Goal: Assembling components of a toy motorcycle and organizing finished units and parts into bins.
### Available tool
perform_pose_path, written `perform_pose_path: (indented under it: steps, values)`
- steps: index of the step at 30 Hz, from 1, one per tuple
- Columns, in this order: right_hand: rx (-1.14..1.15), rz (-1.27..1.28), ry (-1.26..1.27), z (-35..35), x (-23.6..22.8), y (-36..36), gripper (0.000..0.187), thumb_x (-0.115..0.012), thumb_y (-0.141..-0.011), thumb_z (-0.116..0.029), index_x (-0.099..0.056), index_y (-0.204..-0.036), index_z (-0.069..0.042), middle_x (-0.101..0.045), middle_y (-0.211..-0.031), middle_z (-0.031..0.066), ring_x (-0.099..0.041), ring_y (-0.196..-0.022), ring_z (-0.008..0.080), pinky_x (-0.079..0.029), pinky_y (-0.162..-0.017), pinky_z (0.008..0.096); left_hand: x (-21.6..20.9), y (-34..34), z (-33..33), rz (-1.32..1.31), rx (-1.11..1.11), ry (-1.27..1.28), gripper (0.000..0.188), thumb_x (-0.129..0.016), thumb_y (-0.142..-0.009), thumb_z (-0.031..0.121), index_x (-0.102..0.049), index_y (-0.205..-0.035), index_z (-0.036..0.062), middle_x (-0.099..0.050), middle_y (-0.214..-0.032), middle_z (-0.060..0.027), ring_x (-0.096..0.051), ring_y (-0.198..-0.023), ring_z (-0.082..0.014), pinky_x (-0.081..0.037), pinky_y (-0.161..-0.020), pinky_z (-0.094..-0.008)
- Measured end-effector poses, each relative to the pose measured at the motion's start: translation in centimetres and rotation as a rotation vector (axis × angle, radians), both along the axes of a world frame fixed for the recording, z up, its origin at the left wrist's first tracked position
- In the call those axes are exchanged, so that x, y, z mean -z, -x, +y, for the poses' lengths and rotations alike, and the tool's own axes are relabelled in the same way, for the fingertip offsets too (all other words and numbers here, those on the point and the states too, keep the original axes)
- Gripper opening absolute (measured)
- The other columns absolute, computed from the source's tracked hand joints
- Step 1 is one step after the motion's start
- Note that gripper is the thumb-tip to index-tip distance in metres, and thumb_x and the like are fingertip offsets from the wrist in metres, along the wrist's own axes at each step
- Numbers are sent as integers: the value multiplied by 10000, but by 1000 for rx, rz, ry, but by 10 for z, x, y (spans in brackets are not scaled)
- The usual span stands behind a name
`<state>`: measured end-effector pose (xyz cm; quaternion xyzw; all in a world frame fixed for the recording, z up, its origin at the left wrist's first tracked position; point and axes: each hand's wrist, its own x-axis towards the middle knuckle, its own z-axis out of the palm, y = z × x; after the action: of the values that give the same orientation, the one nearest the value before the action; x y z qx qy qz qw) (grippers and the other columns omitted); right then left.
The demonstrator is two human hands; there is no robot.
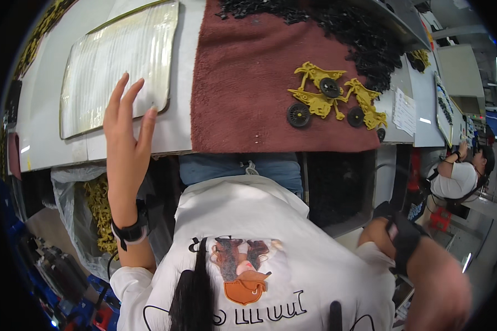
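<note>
My left hand (pixel 128 113) is raised over the near right part of a shallow, ribbed white tray (pixel 113 63) with a yellowish rim. Its fingers are apart and nothing is in them; whether they touch the tray I cannot tell. Off at the lower right, beside my body, my right hand (pixel 439 292) is smeared by motion, so its fingers do not show. On the reddish-brown cloth (pixel 243 88) lie several yellow plastic frames (pixel 315 99) with black spoked wheels (pixel 299 115), near the cloth's right side.
A heap of small black plastic parts (pixel 370 47) covers the cloth's far right. A paper sheet (pixel 405 112) lies right of it. Below the table's left edge, a clear plastic bag (pixel 72 198) holds yellow parts (pixel 96 207). Another person (pixel 455 176) sits at the far right.
</note>
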<state>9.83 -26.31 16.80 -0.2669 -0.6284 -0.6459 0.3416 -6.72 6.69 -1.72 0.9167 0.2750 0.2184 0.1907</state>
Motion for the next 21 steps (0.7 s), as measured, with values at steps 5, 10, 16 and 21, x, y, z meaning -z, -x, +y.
perform_pose_path:
  steps: [5,10,16,21]
  values:
    - [296,1555,464,7,107,-67,287,-614,-831,-45,-611,-1114,8,-628,-1099,86,-606,-969,196,-484,-873,335,-43,-67,-42,-87,373,372,260,-580,-893,52,-619,-1148,21,-636,-1162,-122,-601,-1081,-266,-417,-969,-354]
    - [564,1240,1064,71,164,-106,307,-738,-751,-154,-652,-1016,-23,-632,-1049,118,-599,-949,305,-473,-847,354,-6,-134,-99,-198,660,128,344,-686,-808,167,-587,-1105,26,-595,-1101,-141,-582,-1012,-327,-470,-870,-404]
    - [546,1288,1098,78,181,-109,194,-714,-721,-108,-566,-805,-14,-586,-883,93,-577,-830,305,-465,-723,404,18,-162,-126,-38,533,-15,456,-727,-732,192,-548,-1117,25,-565,-1087,-108,-531,-1045,-288,-419,-892,-378]
    - [597,1171,1101,81,177,-110,201,-704,-702,-90,-577,-843,-24,-592,-855,97,-587,-787,301,-477,-699,387,20,-161,-123,-105,509,-86,466,-725,-695,148,-565,-1121,48,-565,-1071,-89,-527,-1049,-279,-390,-928,-399]
